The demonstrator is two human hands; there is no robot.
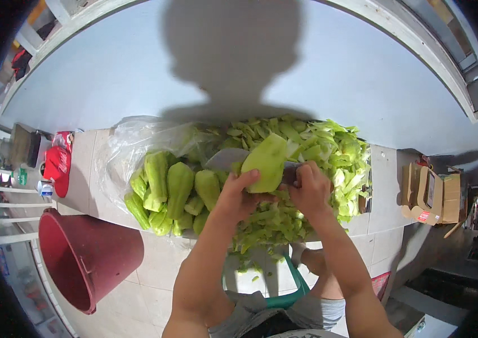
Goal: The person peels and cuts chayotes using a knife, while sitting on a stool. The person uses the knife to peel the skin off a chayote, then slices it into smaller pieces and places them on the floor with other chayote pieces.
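My left hand (240,194) is wrapped round the lower end of a pale green peeled papaya (267,160), tilted up over the work surface. My right hand (309,186) is closed beside it on a knife, whose handle is mostly hidden by the fingers. The broad grey knife blade (226,159) seems to pass behind the papaya and shows on its left. Several more peeled papayas (179,188) lie piled left of my hands on a clear plastic sheet (123,152). Green peelings (320,149) heap up behind and to the right, with more under my hands.
A dark red bucket (109,250) leans at the left. A red bag (58,163) lies beyond it. Open cardboard boxes (433,194) stand at the right. A pale wall (340,73) rises behind the pile. A green stool (295,287) is below me, on floor tiles scattered with peel bits.
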